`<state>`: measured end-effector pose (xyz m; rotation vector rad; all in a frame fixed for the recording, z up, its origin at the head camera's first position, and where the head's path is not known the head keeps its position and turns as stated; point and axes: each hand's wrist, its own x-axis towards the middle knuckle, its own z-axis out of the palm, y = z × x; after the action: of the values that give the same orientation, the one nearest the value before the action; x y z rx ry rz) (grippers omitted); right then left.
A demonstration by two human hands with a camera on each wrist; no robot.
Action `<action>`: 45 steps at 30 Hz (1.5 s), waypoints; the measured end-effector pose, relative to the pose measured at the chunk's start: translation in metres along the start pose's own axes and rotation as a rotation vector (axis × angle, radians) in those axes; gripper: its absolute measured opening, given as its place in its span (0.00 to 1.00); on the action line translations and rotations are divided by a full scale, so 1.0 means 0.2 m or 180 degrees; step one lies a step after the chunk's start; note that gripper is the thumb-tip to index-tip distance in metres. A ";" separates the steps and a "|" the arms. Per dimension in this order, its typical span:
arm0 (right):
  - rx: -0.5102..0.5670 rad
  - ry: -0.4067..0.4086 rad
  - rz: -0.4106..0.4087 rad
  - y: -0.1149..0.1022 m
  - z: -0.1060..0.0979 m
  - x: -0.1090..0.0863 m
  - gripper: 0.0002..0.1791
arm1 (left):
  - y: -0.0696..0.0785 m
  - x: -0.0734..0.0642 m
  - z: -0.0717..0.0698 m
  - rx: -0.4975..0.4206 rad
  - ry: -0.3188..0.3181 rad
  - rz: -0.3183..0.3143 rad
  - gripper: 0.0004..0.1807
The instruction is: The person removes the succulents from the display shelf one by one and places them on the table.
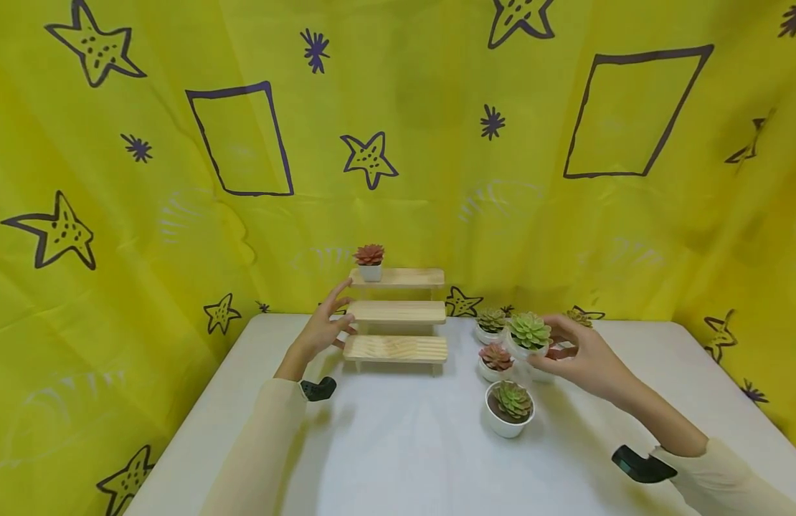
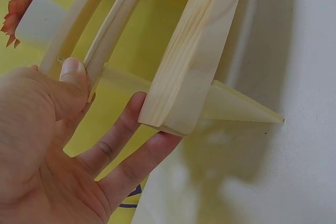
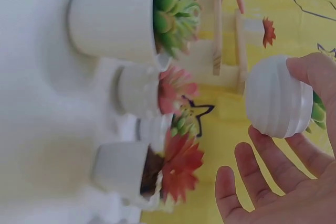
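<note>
A three-step wooden shelf stand [image 1: 396, 348] is on the white table. My left hand [image 1: 317, 332] touches its left end with fingers spread; in the left wrist view the thumb is at the middle step and two fingertips meet the end of the lowest step [image 2: 184, 61]. On the top step's left side sits a red succulent in a square white pot [image 1: 370, 264]. My right hand [image 1: 585, 364] pinches a round white pot with a green succulent [image 1: 529, 332], held tilted above the other plants. The ribbed pot [image 3: 278, 97] is raised off the table in the right wrist view.
Right of the stand are more potted succulents: a green one in front [image 1: 509, 410], a pinkish one [image 1: 495, 360] and a darker green one [image 1: 491, 324] behind. A red one in a white pot [image 3: 181, 166] appears in the right wrist view. A yellow patterned curtain [image 1: 424, 222] hangs behind the table.
</note>
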<state>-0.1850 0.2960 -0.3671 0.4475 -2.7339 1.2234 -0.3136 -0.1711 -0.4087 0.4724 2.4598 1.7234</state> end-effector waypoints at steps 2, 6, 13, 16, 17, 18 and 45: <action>-0.0018 0.0006 0.0026 0.02 -0.01 -0.02 0.41 | 0.00 0.00 -0.01 -0.0009 0.0002 0.0002 0.42; -0.0064 0.0003 0.0066 0.06 -0.02 -0.07 0.42 | 0.00 -0.01 -0.02 -0.0026 0.0003 0.0019 0.41; 0.0047 -0.0084 0.0256 0.13 0.00 -0.16 0.44 | 0.00 -0.01 -0.01 -0.0021 0.0006 -0.0047 0.41; 0.0032 -0.0075 0.0290 0.16 0.01 -0.19 0.44 | 0.00 -0.01 -0.01 -0.0035 -0.0013 -0.0047 0.41; 0.0035 -0.0071 0.0310 0.18 0.01 -0.20 0.44 | 0.00 0.00 -0.01 -0.0043 -0.0018 -0.0041 0.41; 0.0038 -0.0073 0.0339 0.19 0.01 -0.21 0.44 | 0.00 0.00 -0.01 -0.0052 -0.0023 -0.0042 0.41; 0.0164 -0.0141 0.0316 0.41 0.12 -0.31 0.36 | 0.04 0.00 0.00 -0.0036 -0.0055 -0.0098 0.41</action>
<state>-0.1503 0.3429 -0.4554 0.3520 -2.7981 1.3255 -0.3113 -0.1683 -0.4016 0.4440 2.4312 1.7135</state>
